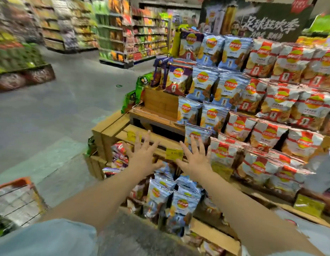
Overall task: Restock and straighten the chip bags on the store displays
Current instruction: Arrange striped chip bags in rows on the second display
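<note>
From the head camera we see both our bare arms stretched out toward a stepped wooden crate display stacked with chip bags. Our left hand and right hand hover side by side with fingers spread wide and straight, holding nothing, just in front of a yellow price tag on the crate's edge. The pale blue foil chip bags stand in tiers up the middle of the display, the white-and-red foil chip bags fill the rows to the right, and dark purple foil chip bags sit at the upper left. More blue bags lie loosely in the low bin beneath our wrists. The bare wooden shelves left of the blue rows look like the gap to fill.

To do this well, we judge that we should take a loose bag by its upper edges with both hands, stand it upright facing forward, and avoid squeezing the puffed middle. An orange-rimmed wire cart sits at lower left.
</note>
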Motion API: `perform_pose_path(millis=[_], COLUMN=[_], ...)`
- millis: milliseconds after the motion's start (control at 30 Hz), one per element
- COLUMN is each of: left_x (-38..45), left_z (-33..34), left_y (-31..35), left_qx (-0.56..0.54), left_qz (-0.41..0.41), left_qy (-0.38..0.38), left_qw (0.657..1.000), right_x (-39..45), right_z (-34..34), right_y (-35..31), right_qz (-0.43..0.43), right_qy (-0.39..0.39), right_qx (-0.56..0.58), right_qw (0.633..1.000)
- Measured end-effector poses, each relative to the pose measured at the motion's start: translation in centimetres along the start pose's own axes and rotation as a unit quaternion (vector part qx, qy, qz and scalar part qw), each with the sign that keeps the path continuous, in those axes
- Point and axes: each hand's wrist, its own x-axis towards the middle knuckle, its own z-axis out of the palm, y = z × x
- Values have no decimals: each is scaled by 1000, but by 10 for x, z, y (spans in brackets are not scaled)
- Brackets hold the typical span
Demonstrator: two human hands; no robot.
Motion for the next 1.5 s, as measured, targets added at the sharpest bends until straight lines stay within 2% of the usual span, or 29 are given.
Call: perform_pose_path(millis=[200,400,567,767,900,1033,1167,1267,1500], left_x=[-97,-211,-298,-389,-448,-498,-533,-550,-550], left_z=[14,7,15,22,22,24,29,35,53], left_y=[-95,-178,-205,-242,-284,-332,-383,-410,-464], left_qx=[-2,2,-3,13,-2,-4,1,-10,-13], left_qz=[-95,-247,-355,-432,-477,-509,-521,-531,-537], left_qy=[-18,-31,-36,-46,-48,-58,-58,-56,-117], left_qw=[995,968,934,901,877,859,852,846,836], right_x=[-38,-80,-113,-163,-191,-215,-236,-245,-220], right_z=[24,42,56,72,76,83,100,116,141], right_y=[-114,-221,-292,-362,-406,-466,-522,-549,-607], right_qz=[-83,-246,-337,-411,-453,-463,-483,-492,-528], right_qy=[-11,6,-11,-47,-59,-55,-53,-72,-93], right_qx=[-24,-42,-27,-28,-58,-65,-83,-104,-132], right_qw=[996,968,941,910,888,882,870,861,834])
